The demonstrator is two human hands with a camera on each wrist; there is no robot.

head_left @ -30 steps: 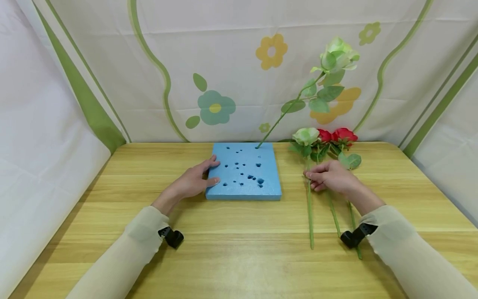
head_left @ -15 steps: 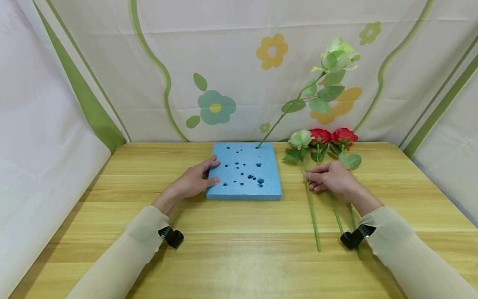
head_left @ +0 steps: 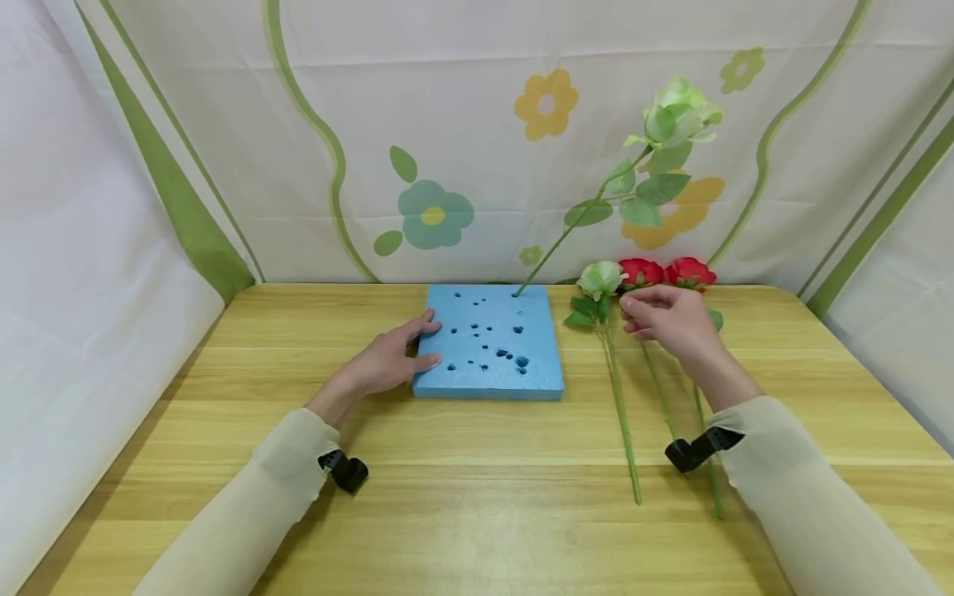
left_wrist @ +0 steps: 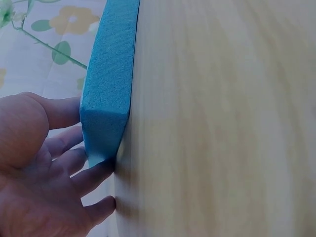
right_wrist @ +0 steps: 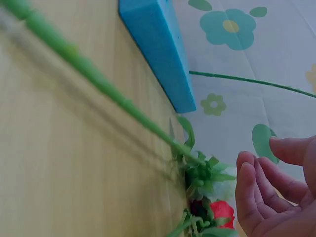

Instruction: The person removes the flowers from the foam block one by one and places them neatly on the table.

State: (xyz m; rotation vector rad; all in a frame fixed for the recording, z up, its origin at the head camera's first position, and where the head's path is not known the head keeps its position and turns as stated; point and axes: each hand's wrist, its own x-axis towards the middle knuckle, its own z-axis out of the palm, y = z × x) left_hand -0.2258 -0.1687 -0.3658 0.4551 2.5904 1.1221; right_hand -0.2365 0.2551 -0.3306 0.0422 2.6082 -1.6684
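Note:
In the head view my left hand (head_left: 383, 356) rests at the left edge of a blue foam block (head_left: 484, 382), thumb and fingertips on its rim, the fingers loosely extended. The left wrist view shows the hand's fingers (left_wrist: 94, 177) along the block's side. A pale green artificial rose (head_left: 681, 116) stands in the block's back right, its stem slanting right. Above the roses lying on the table, my right hand (head_left: 674, 323) holds nothing, its fingers relaxed with a gap to the thumb. A pale green rose (head_left: 600, 279) lies left of it. Two red roses (head_left: 690, 271) lie behind, their stems partly hidden.
The foam's top has several holes of different sizes. A white curtain (head_left: 477, 99) printed with flowers rises behind the wooden table (head_left: 477, 497), and white cloth hangs at both sides. A black wrist camera (head_left: 701, 451) sits over the rose stems on the right.
My right hand has let go of the pale green rose and risen up and back. That rose's head shifted left earlier, its stem end right. My left hand stays at the foam block.

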